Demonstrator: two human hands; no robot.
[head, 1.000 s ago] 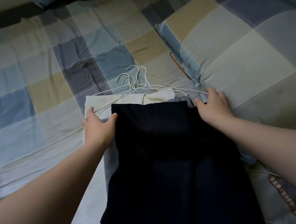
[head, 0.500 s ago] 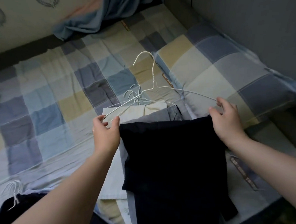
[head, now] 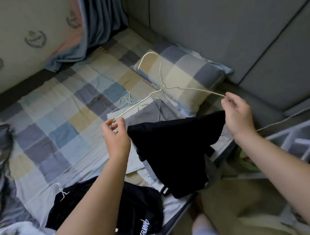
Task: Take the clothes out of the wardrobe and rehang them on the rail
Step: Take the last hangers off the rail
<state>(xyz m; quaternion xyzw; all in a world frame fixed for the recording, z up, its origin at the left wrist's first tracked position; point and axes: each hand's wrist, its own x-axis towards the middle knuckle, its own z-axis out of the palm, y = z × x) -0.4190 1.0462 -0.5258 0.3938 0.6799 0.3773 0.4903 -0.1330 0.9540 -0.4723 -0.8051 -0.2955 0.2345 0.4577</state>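
A white wire hanger (head: 161,87) is held up above the bed, hook pointing away from me. My left hand (head: 115,135) pinches its left end and my right hand (head: 237,113) pinches its right end. A dark garment (head: 174,153) is draped over the hanger's bottom bar and hangs down between my hands. Under it on the bed lie a grey garment (head: 150,112) and a pale one (head: 120,113) with several white hangers (head: 128,100). Another black garment (head: 137,213) with white lettering lies near the bed's front edge, a hanger (head: 60,191) on it.
The bed has a checked sheet (head: 56,126) and a checked pillow (head: 188,76) at the right. A blue curtain (head: 89,29) hangs at the back. Grey padded panels (head: 236,24) stand to the right. A metal frame (head: 294,136) and a thin cable (head: 292,116) lie at lower right.
Both hands have lifted the hanger with the dark garment up off the pile and toward me. The camera has pulled back, so more of the bed and the floor shows.
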